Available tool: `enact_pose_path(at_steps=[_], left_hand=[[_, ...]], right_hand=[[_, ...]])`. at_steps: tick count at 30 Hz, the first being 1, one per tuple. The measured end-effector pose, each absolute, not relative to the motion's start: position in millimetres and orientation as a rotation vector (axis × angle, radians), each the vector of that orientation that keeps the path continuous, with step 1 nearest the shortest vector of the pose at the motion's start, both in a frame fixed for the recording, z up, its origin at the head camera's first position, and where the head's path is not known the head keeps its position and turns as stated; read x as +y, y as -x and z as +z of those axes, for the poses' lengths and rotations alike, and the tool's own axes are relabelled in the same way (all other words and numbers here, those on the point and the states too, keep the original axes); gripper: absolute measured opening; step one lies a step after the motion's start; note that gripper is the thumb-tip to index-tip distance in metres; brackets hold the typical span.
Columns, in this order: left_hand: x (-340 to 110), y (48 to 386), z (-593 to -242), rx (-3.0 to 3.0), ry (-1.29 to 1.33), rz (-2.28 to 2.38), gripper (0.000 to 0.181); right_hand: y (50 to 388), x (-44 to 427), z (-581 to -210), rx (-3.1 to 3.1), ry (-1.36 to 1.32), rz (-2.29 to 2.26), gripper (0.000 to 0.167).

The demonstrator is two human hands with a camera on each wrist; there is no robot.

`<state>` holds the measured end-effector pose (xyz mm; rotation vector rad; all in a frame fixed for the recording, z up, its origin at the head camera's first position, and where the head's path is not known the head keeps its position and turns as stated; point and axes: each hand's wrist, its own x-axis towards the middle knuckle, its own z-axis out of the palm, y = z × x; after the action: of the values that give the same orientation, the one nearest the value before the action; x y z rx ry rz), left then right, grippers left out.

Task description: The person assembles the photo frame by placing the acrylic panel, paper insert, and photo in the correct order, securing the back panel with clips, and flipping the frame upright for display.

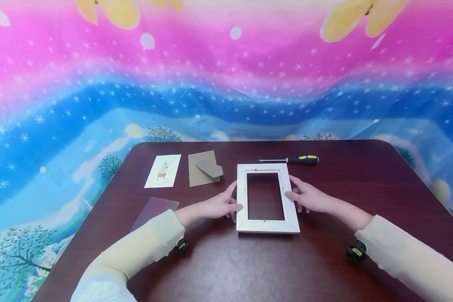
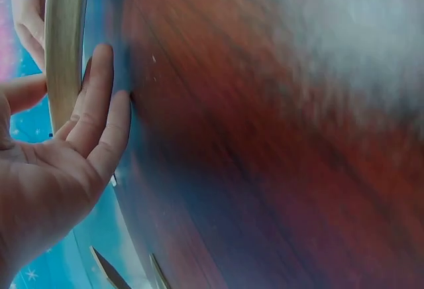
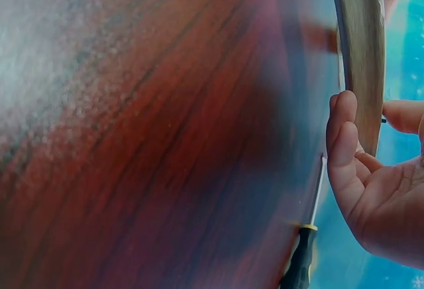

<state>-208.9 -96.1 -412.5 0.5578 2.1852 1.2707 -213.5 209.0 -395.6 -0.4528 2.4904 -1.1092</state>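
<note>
A white rectangular picture frame [image 1: 268, 226] with an opening in its middle is held just above the table, between both hands. My left hand [image 1: 220, 204] grips its left side, thumb on the upper face and fingers beneath. On the opposite side my right hand [image 1: 309, 196] grips it the same way. Each wrist view shows the frame's bare wooden side edge [image 2: 64, 57], with the thumb on one face and fingers on the other. Beyond the frame lies a screwdriver [image 1: 303, 160] with a black and yellow handle.
At the back left lie a white card with a potted-plant picture [image 1: 167, 167] and a brown backing board [image 1: 200, 174] with a fold-out stand. A clear sheet [image 1: 154, 209] lies partly behind the left forearm. The dark wooden table [image 1: 264, 268] meets a patterned cloth backdrop [image 1: 226, 84].
</note>
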Motion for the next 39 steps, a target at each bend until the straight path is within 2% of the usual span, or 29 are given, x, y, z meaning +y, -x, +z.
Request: enact_pose_path(at_steps=[39], left_hand=[[-93,216,-420,2.149,-0.536,1.112,0.087]], right_hand=[[229,205,-409,2.477,0.523,-0.876,0.073]])
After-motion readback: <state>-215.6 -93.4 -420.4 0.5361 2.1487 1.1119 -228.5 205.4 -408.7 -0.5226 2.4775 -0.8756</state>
